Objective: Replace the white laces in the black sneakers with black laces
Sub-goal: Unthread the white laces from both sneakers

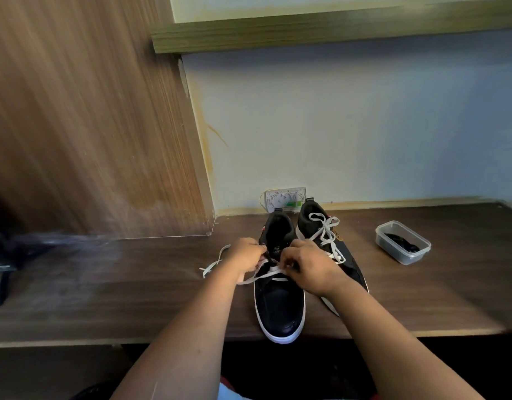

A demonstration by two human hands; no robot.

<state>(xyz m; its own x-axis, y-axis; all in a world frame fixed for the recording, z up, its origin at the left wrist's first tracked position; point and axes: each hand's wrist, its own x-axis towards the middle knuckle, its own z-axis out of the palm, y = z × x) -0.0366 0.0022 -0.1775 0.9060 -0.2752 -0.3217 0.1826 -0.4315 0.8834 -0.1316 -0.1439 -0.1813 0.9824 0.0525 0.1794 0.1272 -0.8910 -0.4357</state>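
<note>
Both the left hand [244, 256] and right hand [308, 265] pinch the white lace [266, 275], which looks soft, light and limp, best pulled close to the near sneaker [279, 307]'s eyelets.

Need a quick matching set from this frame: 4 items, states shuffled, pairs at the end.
Things:
1. near sneaker
2. far sneaker
3. clear plastic container
4. wall socket

States:
A. holds the black laces
B. white lace still tied
C. on the wall behind the sneakers
D. white lace being worked by both hands

Pairs: 1-D, 2-B, 3-A, 4-C
</note>
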